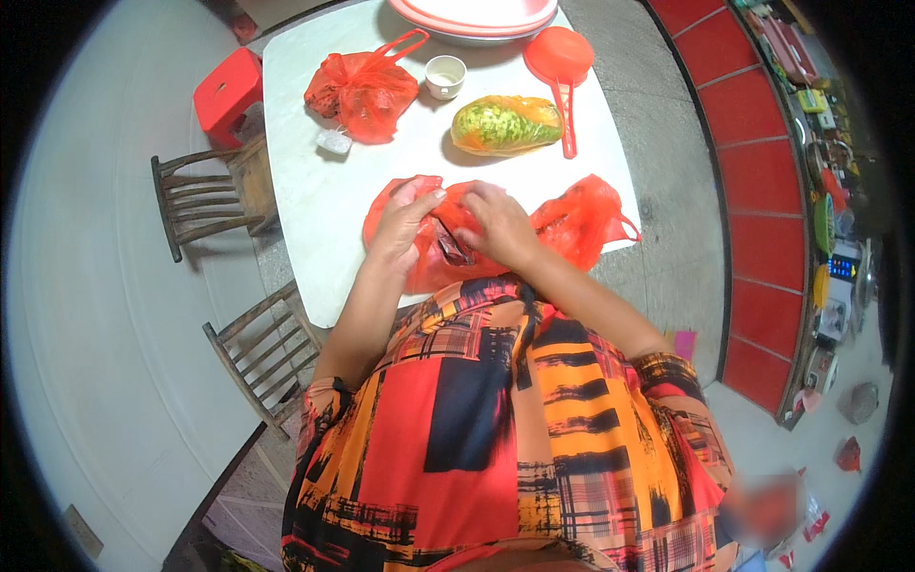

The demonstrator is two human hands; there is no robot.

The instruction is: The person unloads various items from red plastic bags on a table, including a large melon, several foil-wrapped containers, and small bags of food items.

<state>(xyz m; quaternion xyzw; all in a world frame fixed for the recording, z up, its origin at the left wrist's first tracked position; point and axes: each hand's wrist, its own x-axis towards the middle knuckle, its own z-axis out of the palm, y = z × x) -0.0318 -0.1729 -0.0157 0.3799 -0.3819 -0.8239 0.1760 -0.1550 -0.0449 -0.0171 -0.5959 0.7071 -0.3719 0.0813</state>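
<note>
Both of my hands are on a red plastic bag (429, 268) at the table's near edge. My left hand (402, 222) pinches its rim between thumb and fingers. On the bag's right side, my right hand (499, 223) has bent fingers gripping the red plastic. Between the hands a dark-edged package (452, 247) shows inside the bag; what it holds cannot be told. Close to my right forearm lies a second red plastic bag (582, 222) with its handle over the table edge. Beyond the hands lies a green and yellow mottled gourd or melon (504, 127) in clear plastic.
On the white table (307, 236) stand a tied red bag (368, 96), a small white cup (445, 77), a red long-handled ladle (560, 57) and pink basins (475, 25). Wooden chairs (200, 200) and a red stool (225, 93) stand left. Red-fronted cabinets (761, 179) run along the right.
</note>
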